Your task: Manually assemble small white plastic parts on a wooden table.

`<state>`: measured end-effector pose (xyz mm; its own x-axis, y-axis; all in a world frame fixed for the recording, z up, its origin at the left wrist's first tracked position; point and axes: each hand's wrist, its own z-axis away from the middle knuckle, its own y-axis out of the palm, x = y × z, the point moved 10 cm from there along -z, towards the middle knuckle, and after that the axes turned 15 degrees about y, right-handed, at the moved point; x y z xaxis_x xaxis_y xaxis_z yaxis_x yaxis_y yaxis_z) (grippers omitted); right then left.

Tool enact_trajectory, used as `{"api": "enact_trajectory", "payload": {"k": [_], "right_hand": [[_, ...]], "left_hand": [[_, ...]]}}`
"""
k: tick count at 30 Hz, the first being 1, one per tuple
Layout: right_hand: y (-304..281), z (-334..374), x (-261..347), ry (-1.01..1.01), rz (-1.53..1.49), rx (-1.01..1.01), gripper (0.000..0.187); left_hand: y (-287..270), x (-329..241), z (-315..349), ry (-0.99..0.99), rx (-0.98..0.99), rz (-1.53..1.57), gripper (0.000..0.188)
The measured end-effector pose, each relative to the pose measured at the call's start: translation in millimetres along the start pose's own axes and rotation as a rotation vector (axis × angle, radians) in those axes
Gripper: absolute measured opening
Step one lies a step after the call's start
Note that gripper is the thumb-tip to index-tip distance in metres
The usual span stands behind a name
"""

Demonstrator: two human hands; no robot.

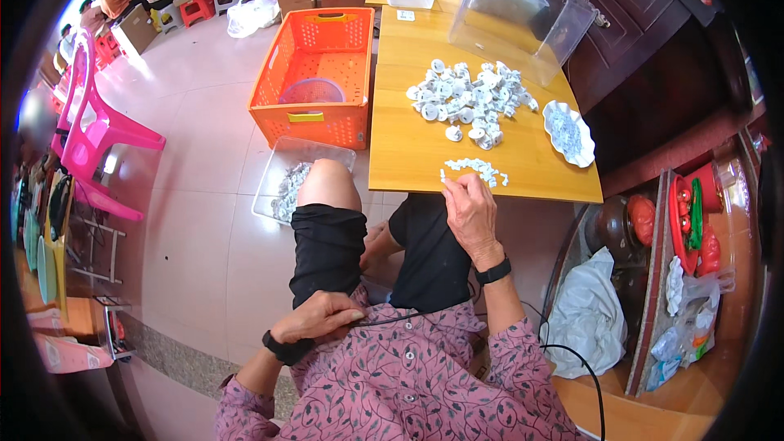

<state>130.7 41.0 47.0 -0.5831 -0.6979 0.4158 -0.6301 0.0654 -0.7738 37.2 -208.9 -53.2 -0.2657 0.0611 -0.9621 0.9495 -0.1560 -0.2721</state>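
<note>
My right hand (471,214) is at the near edge of the yellow table (400,147), thumb and fingers pinched at a tiny white plastic piece (443,173). Just beyond the fingers lies a small scatter of similar white pieces (482,168). Farther back is a heap of white round plastic parts with stems (474,91). My left hand (318,317) rests on my lap, fingers curled in. A black cable (388,321) runs out by its fingertips; whether anything is held there is hidden.
A scalloped white dish (569,135) of small bluish pieces stands at the table's right edge, below a clear plastic bin (523,12). Left of the table are an orange crate (310,121) and a clear tub (268,184) by my knee. A pink chair (106,126) stands farther left.
</note>
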Motion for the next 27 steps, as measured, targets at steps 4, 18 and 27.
{"api": "enact_trajectory", "payload": {"k": [4, 18, 27], "right_hand": [[0, 3, 4, -0.042, 0.001, -0.001, 0.017], [2, 4, 6, -0.055, 0.105, -0.066, 0.009], [-6, 30, 43, 0.231, -0.48, 0.214, 0.007]], "left_hand": [[14, -29, -35, 0.277, -0.024, -0.157, 0.028], [3, -22, -86, 0.094, -0.295, 0.272, 0.025], [-23, 0, -100, 0.112, -0.728, 0.743, 0.029]]}}
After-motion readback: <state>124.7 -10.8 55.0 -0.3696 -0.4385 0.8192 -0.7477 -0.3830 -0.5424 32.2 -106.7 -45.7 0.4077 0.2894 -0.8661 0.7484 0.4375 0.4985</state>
